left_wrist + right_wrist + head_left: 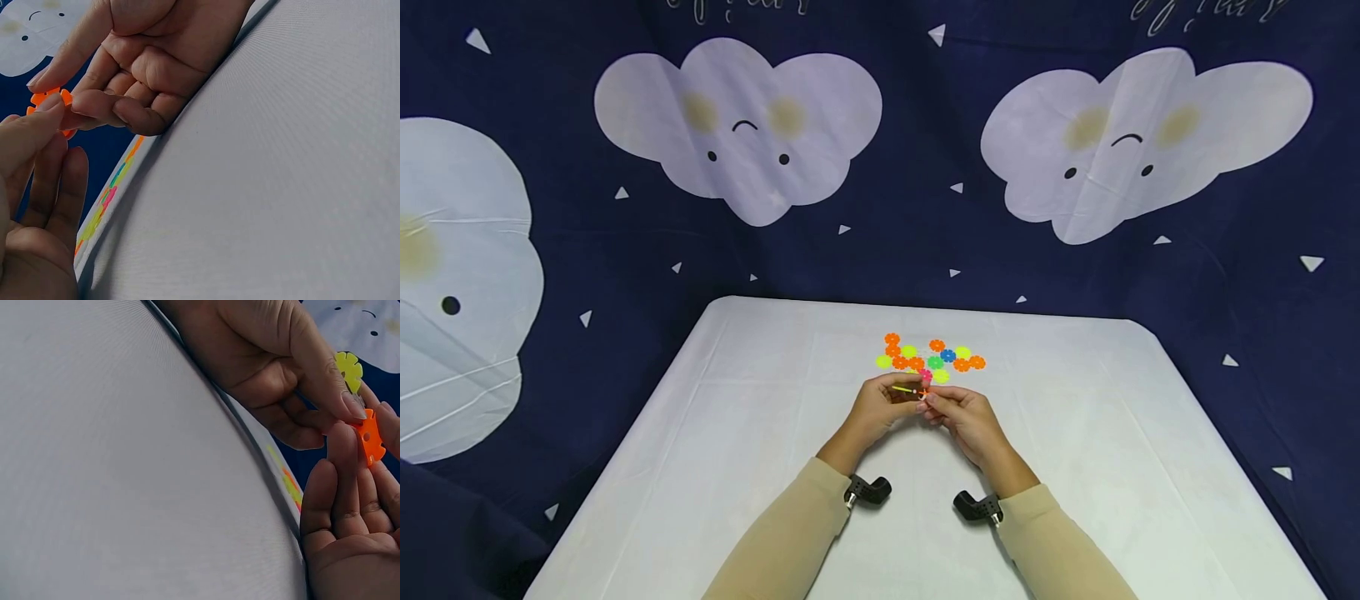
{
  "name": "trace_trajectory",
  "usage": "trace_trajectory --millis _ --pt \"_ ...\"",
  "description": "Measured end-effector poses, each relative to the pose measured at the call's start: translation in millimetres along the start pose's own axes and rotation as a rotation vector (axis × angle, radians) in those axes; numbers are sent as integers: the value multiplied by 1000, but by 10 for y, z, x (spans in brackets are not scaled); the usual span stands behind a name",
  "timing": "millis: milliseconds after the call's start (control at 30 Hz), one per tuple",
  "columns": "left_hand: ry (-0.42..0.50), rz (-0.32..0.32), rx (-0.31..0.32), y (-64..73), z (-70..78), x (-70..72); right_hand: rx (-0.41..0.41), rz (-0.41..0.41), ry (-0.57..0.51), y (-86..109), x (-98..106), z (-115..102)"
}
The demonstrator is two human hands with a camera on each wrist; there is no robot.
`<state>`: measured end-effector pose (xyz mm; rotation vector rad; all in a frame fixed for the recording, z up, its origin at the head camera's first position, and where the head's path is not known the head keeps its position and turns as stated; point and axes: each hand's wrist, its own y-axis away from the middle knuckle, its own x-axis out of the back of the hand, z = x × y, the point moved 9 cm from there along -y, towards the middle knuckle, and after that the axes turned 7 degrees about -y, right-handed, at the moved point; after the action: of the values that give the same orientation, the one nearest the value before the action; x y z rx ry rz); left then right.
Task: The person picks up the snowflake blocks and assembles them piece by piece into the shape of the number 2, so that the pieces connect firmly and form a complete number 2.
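Note:
Both hands meet above the white table, fingertips together. Between them is a small chain of notched plastic flower discs: a yellow disc (349, 372), a pale piece partly covered by a thumb, and an orange disc (373, 440). My left hand (876, 406) pinches the chain near the pale piece and the orange disc's edge. From the other side my right hand (976, 423) grips the orange disc between thumb and fingers. In the left wrist view the orange disc (45, 99) is mostly covered by fingertips. How the discs join is hidden.
Just beyond the hands, loose flower discs lie flat on the table (760, 417): several orange discs (892, 339) and yellow discs (883, 362), a blue disc (948, 356), a green disc (935, 363) and a pink disc (926, 376). A dark cloud-print cloth (910, 258) hangs behind.

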<state>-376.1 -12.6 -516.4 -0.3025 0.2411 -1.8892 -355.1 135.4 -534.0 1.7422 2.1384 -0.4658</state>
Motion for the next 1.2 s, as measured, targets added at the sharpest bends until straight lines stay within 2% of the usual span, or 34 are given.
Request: trace_trajectory --millis 167,400,533,733,967,1200 --pt "9 -18 10 0 9 -12 7 0 13 11 -5 -13" --pt "142 -51 55 -7 -18 -23 21 32 1 16 22 -29" --pt "156 -55 70 -11 -30 -24 23 49 0 17 32 -23" --pt "119 -16 73 -8 -48 6 33 56 30 17 31 -15" --pt "48 65 63 -14 -80 90 28 45 26 22 14 -15" --pt "52 71 63 -17 -88 104 26 33 33 15 20 -2"
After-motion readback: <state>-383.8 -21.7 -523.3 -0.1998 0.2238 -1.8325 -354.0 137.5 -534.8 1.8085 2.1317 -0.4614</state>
